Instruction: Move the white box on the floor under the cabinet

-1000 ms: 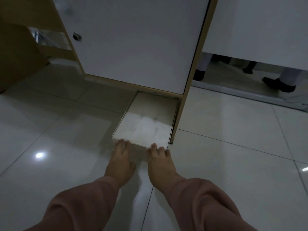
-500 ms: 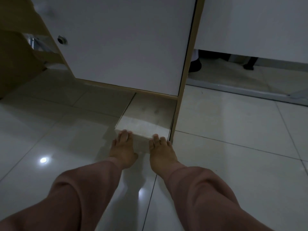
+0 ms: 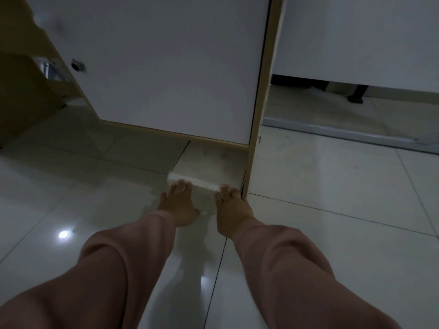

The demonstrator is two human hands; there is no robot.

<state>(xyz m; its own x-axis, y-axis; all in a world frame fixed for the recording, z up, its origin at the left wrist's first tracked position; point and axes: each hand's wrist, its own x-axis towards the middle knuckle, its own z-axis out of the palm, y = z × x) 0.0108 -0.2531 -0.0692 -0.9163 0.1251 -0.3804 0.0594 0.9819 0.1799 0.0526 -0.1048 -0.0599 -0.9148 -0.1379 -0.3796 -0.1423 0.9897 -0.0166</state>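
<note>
1. Head view looks down at a glossy tiled floor (image 3: 332, 198) in dim light, with both arms of the person stretched forward in pink sleeves (image 3: 133, 262).
2. The white box (image 3: 209, 166) lies flat on the floor at about 12 o'clock from the hands, a little above the middle of the picture.
3. The far part of the box is already under the bottom edge of the cabinet (image 3: 166, 67); the near part is outside, in front of the white door.
4. The right side of the box is just beside the wooden side panel (image 3: 262, 91) of the cabinet, which stands at 1 o'clock from the hands.
5. The left hand (image 3: 178, 205) is flat and spread, the fingers extended, and the fingertips touch the near edge of the box at its left part.
6. The right hand (image 3: 231, 210) is also flat with straight fingers, and its fingertips touch the near edge at the right corner, close to the foot of the side panel.
7. Neither hand grips the box; both only press against its front face.
8. A small round lock (image 3: 78, 65) is on the door at 10 o'clock.
9. A bright light reflection (image 3: 63, 234) is on the floor at 8 o'clock from the hands.
10. At 2 o'clock, below a white wall panel, a dark shoe (image 3: 355, 99) of another person is visible far away.
</note>
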